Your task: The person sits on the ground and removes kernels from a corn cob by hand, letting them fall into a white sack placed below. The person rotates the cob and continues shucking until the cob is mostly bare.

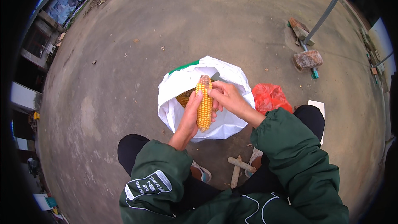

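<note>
A yellow ear of corn (204,109) is held nearly upright over the open mouth of a white woven sack (174,82). My left hand (189,119) wraps its lower half, thumb along the near side. At the upper right side, my right hand (228,96) grips it with the thumb pressed against the kernels and fingers behind. Kernels are gone from the pale reddish top end. More ears of corn (183,100) lie inside the sack, partly hidden by my hands and the rim.
Bare corn cobs (235,175) lie between my shoes (203,172). A red plastic bag (271,98) sits against the sack's right side. Farther right, bricks (307,59) weigh down the base of a metal pole (326,12). Scattered bits dot the concrete ground (112,77).
</note>
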Motion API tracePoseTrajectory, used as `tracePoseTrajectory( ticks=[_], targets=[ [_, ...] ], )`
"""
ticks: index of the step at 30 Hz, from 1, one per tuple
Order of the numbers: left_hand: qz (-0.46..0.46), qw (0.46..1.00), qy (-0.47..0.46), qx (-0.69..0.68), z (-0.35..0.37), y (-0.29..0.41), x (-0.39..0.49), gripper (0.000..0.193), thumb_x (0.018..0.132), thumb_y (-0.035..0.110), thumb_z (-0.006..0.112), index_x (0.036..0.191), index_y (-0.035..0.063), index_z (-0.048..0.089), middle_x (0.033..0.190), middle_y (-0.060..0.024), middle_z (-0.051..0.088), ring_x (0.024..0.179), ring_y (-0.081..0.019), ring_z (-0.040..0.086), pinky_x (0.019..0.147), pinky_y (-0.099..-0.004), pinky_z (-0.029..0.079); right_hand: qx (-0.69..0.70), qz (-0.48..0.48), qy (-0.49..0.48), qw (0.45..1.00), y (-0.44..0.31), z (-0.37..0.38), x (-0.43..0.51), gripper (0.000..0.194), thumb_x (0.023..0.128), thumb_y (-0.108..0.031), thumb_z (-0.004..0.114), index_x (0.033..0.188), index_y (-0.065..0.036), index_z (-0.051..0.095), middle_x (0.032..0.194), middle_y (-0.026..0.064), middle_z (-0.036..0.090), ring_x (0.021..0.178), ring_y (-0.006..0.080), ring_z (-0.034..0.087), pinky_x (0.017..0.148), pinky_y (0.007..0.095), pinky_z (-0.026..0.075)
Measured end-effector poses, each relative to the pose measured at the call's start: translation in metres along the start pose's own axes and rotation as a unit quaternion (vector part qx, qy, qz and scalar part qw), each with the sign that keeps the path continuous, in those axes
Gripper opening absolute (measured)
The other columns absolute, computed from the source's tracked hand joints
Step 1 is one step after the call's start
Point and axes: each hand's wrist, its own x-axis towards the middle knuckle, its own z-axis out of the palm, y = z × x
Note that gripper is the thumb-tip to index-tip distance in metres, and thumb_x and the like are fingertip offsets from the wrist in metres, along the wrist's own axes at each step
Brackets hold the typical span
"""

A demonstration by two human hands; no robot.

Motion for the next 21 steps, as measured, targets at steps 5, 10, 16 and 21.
tracePoseTrajectory(
  ticks=[5,10,16,21],
  targets=[
    [-0.016,1.000,0.022,0.002,-0.004,-0.004,0.000,0.044,0.102,0.045,0.041,0.127,0.0088,0.040,0.090,-0.0084,0.058,0.062,-0.0136,0.061,0.049,-0.0260,0.053,-0.043,0.009,0.015,0.999,-0.001,0.000,-0.001,0.037,0.093,-0.028,0.058,0.111,0.003,0.062,0.068,0.0030,0.061,0.051,0.0070,0.054,0.046,0.0235,0.042],
    [-0.030,0.999,0.036,0.019,-0.004,-0.007,0.001,0.045,0.102,0.048,0.037,0.124,0.0091,0.043,0.088,-0.0079,0.057,0.060,-0.0136,0.060,0.048,-0.0261,0.052,-0.034,0.035,0.029,0.998,-0.003,0.001,-0.001,0.036,0.091,-0.030,0.060,0.105,0.003,0.064,0.067,0.0027,0.062,0.050,0.0075,0.055,0.044,0.0245,0.041],
    [-0.015,0.990,0.098,0.104,0.004,-0.010,0.000,0.052,0.103,0.052,0.027,0.107,0.0052,0.050,0.075,-0.0062,0.056,0.053,-0.0137,0.057,0.043,-0.0260,0.048,-0.003,0.053,-0.005,0.999,-0.005,0.000,-0.003,0.027,0.095,-0.026,0.055,0.098,0.000,0.061,0.067,0.0001,0.054,0.047,0.0049,0.046,0.042,0.0215,0.035],
    [-0.008,0.981,0.112,0.159,0.008,-0.013,0.000,0.052,0.103,0.053,0.026,0.109,0.0057,0.049,0.072,-0.0057,0.055,0.047,-0.0123,0.053,0.038,-0.0254,0.044,-0.016,0.086,0.003,0.996,-0.003,0.001,-0.002,0.025,0.092,-0.026,0.055,0.080,-0.004,0.056,0.065,-0.0002,0.052,0.047,0.0051,0.045,0.040,0.0221,0.034]
  ],
)
